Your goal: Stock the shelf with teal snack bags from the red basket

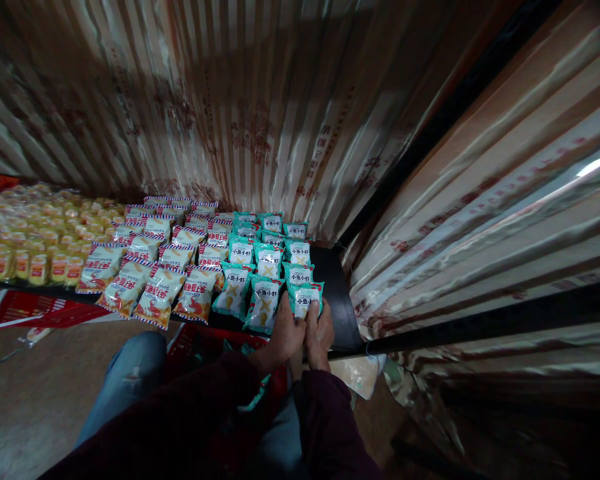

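Note:
Both of my hands meet at the front right of a row of teal-and-white snack bags. My left hand (286,333) and my right hand (320,332) are closed on the lower part of one teal snack bag (306,295), which stands upright between them. Just left of it, another teal snack bag (263,303) leans in the front row. Several more teal bags (269,259) stand in rows behind. Farther left are rows of white snack bags with red lettering and striped edges (161,292).
A dark shelf (337,287) carries the bags, with many small yellow packs (40,257) on its left. Corrugated sheeting (260,120) rises behind and on the right, crossed by black poles (430,127). A red container (183,357) with teal bags sits below, between my knees.

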{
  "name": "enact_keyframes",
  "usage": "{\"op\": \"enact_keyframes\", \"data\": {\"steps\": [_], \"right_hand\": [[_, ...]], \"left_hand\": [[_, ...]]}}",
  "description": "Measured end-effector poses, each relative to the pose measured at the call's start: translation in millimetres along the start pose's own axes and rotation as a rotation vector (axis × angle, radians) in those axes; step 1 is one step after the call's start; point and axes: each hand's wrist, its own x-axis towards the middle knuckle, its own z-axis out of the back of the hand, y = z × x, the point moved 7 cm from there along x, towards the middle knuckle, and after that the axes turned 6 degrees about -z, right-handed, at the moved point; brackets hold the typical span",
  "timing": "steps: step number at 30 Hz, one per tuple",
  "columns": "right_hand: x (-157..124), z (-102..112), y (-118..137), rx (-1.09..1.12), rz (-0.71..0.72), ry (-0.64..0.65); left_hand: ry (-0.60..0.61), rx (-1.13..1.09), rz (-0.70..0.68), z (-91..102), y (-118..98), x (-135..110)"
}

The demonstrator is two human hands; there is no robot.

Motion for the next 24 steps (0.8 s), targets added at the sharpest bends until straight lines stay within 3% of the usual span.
{"op": "enact_keyframes", "data": {"steps": [5, 11, 24], "right_hand": [[3.0, -3.9, -3.5, 0.044, -0.055, 0.009], [2.6, -4.1, -6.6, 0.145, -0.029, -0.016], [11.8, -11.3, 3.4, 0.049, -0.026, -0.081]], "left_hand": [[-0.025, -0.02, 0.036, -1.2, 5.2, 2.3], [-0.009, -0.039, -0.021, -4.4, 1.5, -0.1], [-0.015, 0.014, 0.025, -7.8, 5.2, 11.1]]}}
